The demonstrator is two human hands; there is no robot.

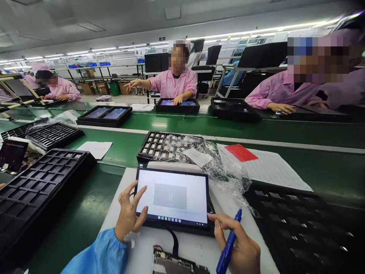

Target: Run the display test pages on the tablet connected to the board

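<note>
A lit tablet screen leans on a black stand over a white sheet, showing a pale display with a grey rectangle. My left hand is at its left edge, fingers spread over the edge and screen, holding nothing. At the lower right corner, my right hand has its index fingertip by the frame and a blue marker pen held in the hand. Below the screen lies an opened device with exposed circuit boards, and a black ribbon cable runs between them.
Black compartment trays stand at left and right. Behind the screen are a filled parts tray, crumpled plastic wrap, a red card and paper sheets. Across the green bench, people in pink sit by black trays.
</note>
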